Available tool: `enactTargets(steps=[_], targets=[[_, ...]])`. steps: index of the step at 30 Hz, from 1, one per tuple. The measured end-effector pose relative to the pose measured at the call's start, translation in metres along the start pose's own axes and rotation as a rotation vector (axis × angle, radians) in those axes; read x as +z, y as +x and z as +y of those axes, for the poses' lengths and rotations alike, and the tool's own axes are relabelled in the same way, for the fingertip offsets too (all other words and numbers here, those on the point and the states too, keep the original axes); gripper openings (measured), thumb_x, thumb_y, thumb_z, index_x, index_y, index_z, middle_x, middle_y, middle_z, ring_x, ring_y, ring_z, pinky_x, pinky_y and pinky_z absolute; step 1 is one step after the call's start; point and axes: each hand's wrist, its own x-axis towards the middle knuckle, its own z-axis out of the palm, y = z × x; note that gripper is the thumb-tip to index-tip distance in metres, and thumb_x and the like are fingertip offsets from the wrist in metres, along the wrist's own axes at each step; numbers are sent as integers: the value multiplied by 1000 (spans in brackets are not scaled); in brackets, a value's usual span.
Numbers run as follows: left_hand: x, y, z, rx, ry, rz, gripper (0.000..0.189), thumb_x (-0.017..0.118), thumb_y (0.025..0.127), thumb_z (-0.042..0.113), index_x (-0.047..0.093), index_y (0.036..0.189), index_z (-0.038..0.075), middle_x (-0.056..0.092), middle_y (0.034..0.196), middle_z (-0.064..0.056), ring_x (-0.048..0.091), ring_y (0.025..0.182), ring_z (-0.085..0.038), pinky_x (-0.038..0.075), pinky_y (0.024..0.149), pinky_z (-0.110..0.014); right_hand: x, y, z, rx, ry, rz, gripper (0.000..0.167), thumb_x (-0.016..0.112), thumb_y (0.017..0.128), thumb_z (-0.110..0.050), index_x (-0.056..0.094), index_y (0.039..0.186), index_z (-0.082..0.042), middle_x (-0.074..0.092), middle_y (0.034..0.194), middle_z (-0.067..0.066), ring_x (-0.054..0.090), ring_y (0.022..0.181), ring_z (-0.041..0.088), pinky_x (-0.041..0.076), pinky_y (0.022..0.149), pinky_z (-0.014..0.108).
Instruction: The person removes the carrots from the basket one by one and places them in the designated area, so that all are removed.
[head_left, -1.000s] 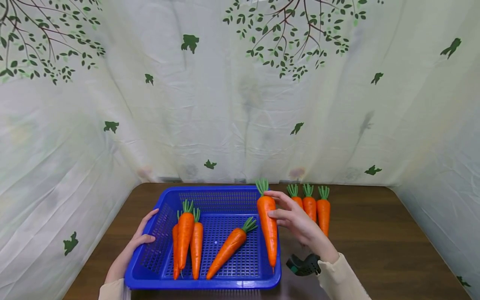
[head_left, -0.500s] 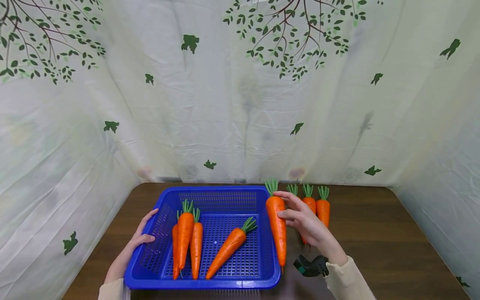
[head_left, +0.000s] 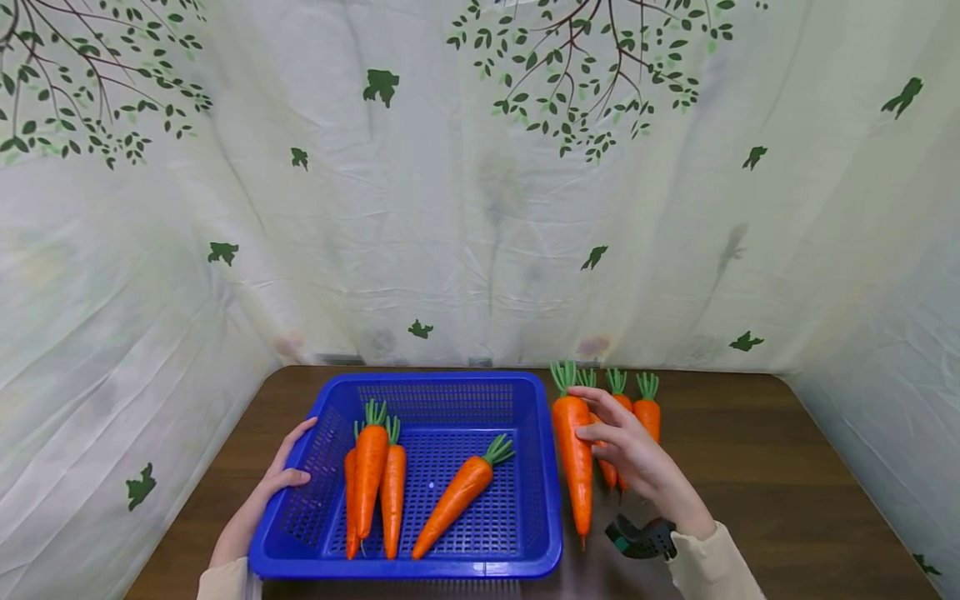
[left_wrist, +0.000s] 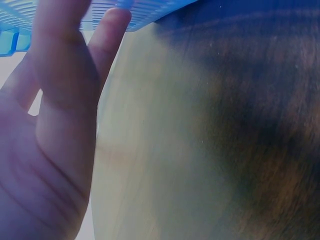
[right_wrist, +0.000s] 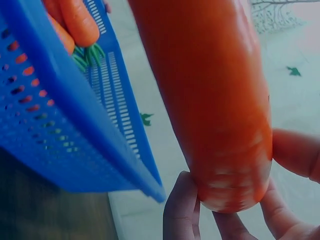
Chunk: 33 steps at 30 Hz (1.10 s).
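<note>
A large orange carrot (head_left: 574, 475) with green stem stubs is upright in the head view, held between my right thumb and fingers (head_left: 637, 458). It hangs just right of the blue plastic basket (head_left: 405, 568), over the table side. The right wrist view shows the thick end of the carrot (right_wrist: 220, 110) gripped at its base by the fingers. My left hand (head_left: 266, 492) holds the basket's left side, with thumb and a finger at the rim. Inside, three carrots (head_left: 370, 475) lie bunched at left, and one carrot (head_left: 457, 500) lies slanted at right.
Three more carrots (head_left: 647, 412) lie on the brown wooden table (head_left: 765, 475) behind the right hand, partly hidden by it. A pale curtain (head_left: 450, 208) printed with leaves and branches closes off the back and sides. A dark wrist device (head_left: 641, 537) sits at the right cuff.
My right hand has carried the carrot rightward, from over the basket's right rim to outside it, now covering more of the table carrots. The left hand and basket have stayed put.
</note>
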Motion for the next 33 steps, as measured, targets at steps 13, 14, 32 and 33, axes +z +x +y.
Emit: enactTargets(steps=[13,14,32,33], targets=[[-1,-1,-1,3,-13,-2,79,38,79,-3,28,150,31,41,130,11,49,109,-6,43,83,-23,-20,-14,5,-12,-2,11,47,51,92,-3,44,137,-14,36,137,7,49,106,23,45,85,37],[-1,-1,-1,12,-9,-1,79,38,79,-3,29,149,31,41,130,12,49,109,-6,43,83,-23,-21,-15,5,-9,-1,14,46,51,92,-3,45,136,-15,36,138,7,49,106,22,45,85,37],[-1,-1,-2,6,-25,-2,78,37,80,-3,27,150,30,41,132,11,48,111,-6,42,85,-23,-48,-33,14,-37,-5,72,44,50,92,-1,50,132,-18,42,134,-2,54,92,14,47,72,29],[-1,0,-2,6,-29,-5,78,37,80,-3,27,150,30,41,132,11,48,111,-6,42,85,-22,-50,-34,14,-40,-5,73,43,49,92,-1,51,131,-20,45,130,-4,54,89,14,46,70,29]])
